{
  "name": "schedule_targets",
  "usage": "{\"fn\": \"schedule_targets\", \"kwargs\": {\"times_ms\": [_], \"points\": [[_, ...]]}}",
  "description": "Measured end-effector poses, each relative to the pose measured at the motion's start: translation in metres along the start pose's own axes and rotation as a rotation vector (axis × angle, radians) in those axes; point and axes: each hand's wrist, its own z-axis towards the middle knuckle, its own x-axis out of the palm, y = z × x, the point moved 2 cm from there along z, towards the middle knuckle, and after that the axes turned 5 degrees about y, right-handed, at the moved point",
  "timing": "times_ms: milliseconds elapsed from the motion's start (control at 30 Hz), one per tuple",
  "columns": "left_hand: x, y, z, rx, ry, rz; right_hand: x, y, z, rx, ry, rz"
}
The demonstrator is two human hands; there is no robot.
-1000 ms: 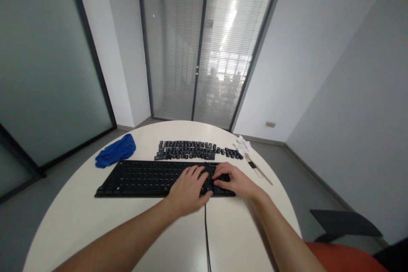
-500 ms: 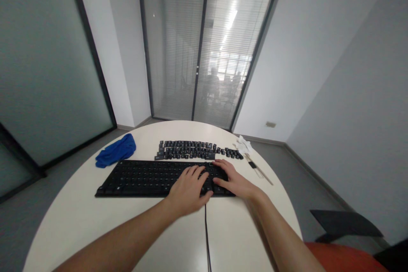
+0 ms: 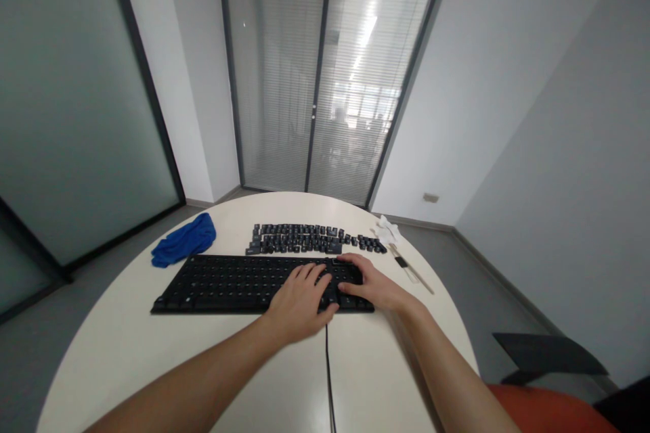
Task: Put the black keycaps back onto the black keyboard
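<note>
Head view: left hand point(image 3: 299, 301) lies spread on the keyboard point(image 3: 228, 281), right hand point(image 3: 378, 282) arches over its right end, thumb and forefinger wide apart! Loose keycaps point(image 3: 297, 238) crowd just beyond the fingers; left of them, tabletop point(image 3: 137, 352) opens broadly toward its curved edge.

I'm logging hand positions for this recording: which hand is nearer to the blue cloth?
Left. The left hand is over the keyboard, to the right of the blue cloth; the right hand is farther right, at the keyboard's right end.
</note>
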Motion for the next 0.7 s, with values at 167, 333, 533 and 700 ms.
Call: {"fn": "schedule_targets", "kwargs": {"times_ms": [167, 333, 533, 700], "points": [[0.0012, 0.0002, -0.0002, -0.004, -0.009, -0.007, -0.0001, -0.0022, 0.0006, -0.004, -0.007, 0.005], [-0.0003, -0.0011, 0.0001, 0.000, -0.004, -0.009, -0.0007, -0.0011, 0.0007, 0.002, 0.002, -0.028], [-0.0014, -0.0013, 0.0006, -0.007, 0.002, -0.002, -0.0010, -0.0007, 0.0012, -0.010, 0.021, -0.092], [-0.0002, -0.0004, 0.0006, -0.003, -0.006, -0.009, -0.0019, 0.0002, 0.0002, -0.016, 0.002, -0.098]]}}
